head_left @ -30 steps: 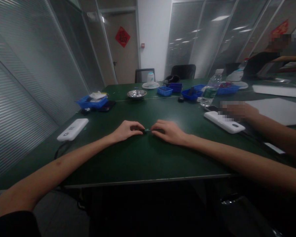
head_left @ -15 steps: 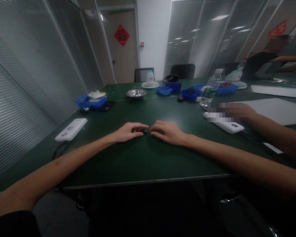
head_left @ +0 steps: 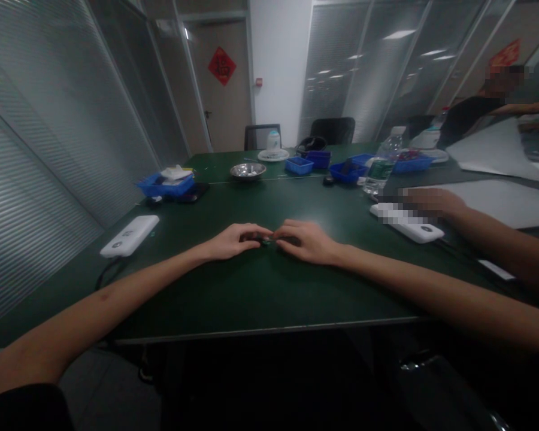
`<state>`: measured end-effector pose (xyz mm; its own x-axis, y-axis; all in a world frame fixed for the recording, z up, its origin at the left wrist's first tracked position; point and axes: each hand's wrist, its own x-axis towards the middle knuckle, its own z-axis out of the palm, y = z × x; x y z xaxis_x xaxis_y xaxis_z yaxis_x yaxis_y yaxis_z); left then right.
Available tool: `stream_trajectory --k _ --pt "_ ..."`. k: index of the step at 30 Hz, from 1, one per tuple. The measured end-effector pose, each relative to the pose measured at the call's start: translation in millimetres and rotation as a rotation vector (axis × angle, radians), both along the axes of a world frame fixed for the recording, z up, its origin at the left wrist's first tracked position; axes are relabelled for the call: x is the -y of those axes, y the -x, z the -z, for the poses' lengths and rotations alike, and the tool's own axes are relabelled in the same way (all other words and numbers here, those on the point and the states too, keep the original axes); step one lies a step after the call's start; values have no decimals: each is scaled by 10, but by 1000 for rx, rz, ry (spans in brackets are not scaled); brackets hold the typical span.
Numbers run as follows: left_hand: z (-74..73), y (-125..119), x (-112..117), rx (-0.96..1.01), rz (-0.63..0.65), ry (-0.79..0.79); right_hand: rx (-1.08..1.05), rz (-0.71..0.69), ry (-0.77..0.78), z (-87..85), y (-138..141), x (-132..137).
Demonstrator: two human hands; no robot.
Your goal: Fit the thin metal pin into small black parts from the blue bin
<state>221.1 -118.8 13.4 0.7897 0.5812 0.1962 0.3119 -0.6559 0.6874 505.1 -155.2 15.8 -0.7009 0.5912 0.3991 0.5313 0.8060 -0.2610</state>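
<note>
My left hand (head_left: 236, 240) and my right hand (head_left: 309, 240) meet fingertip to fingertip just above the dark green table (head_left: 260, 293). The fingers of both are curled in a loose pinch. At the meeting point is a tiny dark-green object (head_left: 266, 242), partly covered by the fingertips and too small to name. Which hand bears it is hard to tell.
White power banks (head_left: 130, 235) lie left and right. Another person's hand (head_left: 431, 202) rests by the right one. Further back are a metal bowl (head_left: 248, 172), a blue basket (head_left: 166, 185), blue trays (head_left: 299, 165) and a water bottle (head_left: 381, 164). A white sheet (head_left: 494, 200) lies right.
My hands stay nearly in place; the fingertips have closed together slightly around the tiny object, and its visible part has shifted. At the far right, a white sheet has been lifted and bent.
</note>
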Motion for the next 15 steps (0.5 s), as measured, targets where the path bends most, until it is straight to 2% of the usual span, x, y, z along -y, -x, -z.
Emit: stream_trajectory --k 10,13,15 --pt "20 -92 83 26 -96 -126 34 -38 -20 27 15 -23" --pt "39 -27 -42 18 -159 -176 31 -4 -31 35 11 -29" --pt "58 110 -206 11 -222 -219 31 13 -28 34 6 -30"
